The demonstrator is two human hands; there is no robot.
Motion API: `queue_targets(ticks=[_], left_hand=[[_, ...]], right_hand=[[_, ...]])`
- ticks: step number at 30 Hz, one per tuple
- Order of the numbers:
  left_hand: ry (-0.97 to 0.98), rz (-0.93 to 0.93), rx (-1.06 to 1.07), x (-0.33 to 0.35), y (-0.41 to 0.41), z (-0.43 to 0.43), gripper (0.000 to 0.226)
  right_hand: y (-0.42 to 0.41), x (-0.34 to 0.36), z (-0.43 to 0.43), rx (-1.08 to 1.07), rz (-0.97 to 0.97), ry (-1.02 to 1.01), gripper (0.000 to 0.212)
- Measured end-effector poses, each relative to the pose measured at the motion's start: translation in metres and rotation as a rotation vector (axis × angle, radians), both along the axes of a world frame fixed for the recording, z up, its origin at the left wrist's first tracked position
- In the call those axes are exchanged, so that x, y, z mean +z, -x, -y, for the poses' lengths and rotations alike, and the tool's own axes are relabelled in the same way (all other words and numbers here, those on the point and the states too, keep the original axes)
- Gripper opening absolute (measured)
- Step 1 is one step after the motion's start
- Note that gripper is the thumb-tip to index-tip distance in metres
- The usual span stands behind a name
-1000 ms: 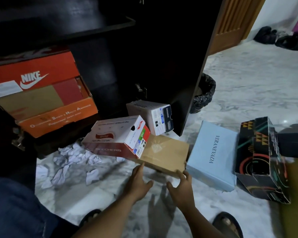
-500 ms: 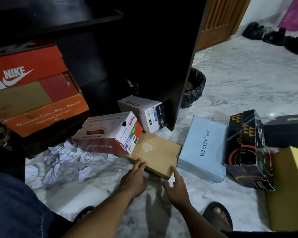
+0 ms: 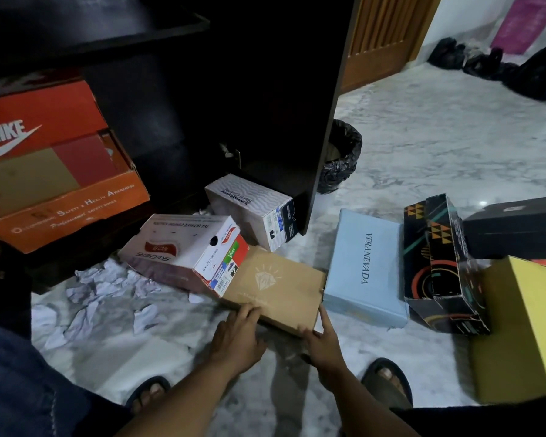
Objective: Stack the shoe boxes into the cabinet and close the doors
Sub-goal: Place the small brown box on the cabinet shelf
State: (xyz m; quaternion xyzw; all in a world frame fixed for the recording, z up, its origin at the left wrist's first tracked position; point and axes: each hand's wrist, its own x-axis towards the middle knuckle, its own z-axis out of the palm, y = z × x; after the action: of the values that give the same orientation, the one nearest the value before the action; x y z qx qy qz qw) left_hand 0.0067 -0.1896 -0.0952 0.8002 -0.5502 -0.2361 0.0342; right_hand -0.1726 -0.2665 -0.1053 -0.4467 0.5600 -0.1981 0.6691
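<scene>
A flat brown cardboard box (image 3: 278, 285) lies on the marble floor. My left hand (image 3: 238, 334) touches its near left corner and my right hand (image 3: 323, 340) cups its near right corner. A white and red Skechers box (image 3: 183, 247) rests partly on its far end. Behind that sits a white Skechers Performance box (image 3: 249, 209). The dark cabinet (image 3: 234, 89) stands open, with an orange Nike box (image 3: 44, 134) on an orange safety-shoe box (image 3: 70, 212) inside at the left.
To the right lie a light blue box (image 3: 364, 269), a black patterned box (image 3: 438, 266), a black box (image 3: 514, 228) and a yellow box (image 3: 527, 326). Crumpled white paper (image 3: 101, 291) litters the floor at the left. A black-lined bin (image 3: 339, 156) stands beside the cabinet door (image 3: 316, 127).
Both hands have moved forward onto the brown box's near edge, the left onto the left corner and the right around the right corner. The view has shifted right, showing the yellow box.
</scene>
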Motion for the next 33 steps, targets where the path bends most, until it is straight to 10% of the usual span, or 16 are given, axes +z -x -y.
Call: queue_targets(ticks=[9, 15, 33], left_hand=[[0.052, 0.097, -0.187, 0.01, 0.02, -0.023, 0.07], [0.317, 0.144, 0.207, 0.015, -0.019, -0.024, 0.074], [0.084, -0.391, 0.546, -0.028, -0.049, -0.039, 0.149]], right_hand=[[0.053, 0.011, 0.008, -0.027, -0.121, -0.134, 0.055], [0.046, 0.008, 0.005, -0.042, -0.126, -0.072, 0.049], [0.036, -0.004, 0.006, 0.21, -0.163, 0.216, 0.071]])
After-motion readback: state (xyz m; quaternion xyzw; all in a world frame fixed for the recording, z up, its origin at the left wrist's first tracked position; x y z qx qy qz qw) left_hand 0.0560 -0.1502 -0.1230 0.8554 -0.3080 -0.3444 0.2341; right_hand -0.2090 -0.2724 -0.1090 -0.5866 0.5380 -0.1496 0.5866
